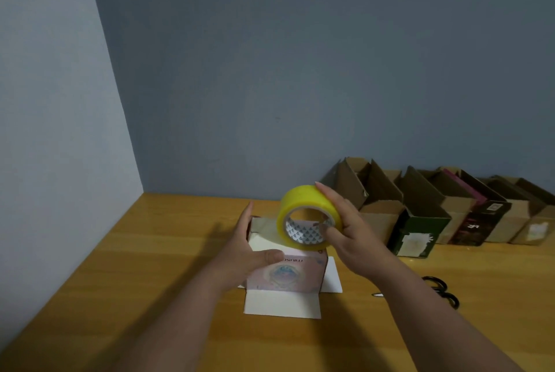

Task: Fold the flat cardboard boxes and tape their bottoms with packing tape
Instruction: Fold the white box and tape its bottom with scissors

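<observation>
**Tape roll held over the box bottom**

Right hand (345,229) grips the yellow packing tape roll (309,217): fingers curl over the outer face, thumb hooks into the cardboard core. Roll stands on edge, its lower rim at the upturned bottom of the small pink box (285,274). Whether the roll touches the box cannot be told.

Left hand (247,247) holds the box at its left side: fingers lie straight along the far left edge, thumb presses the near printed face.

Box stands on the bench (150,251), near centre, with white flaps (282,304) splayed flat toward the viewer and to the right.

Black-handled scissors (441,290) lie on the bench, right of the box and well apart from it.

A row of folded cardboard boxes (435,209), open tops up, stands along the back wall at right.
</observation>
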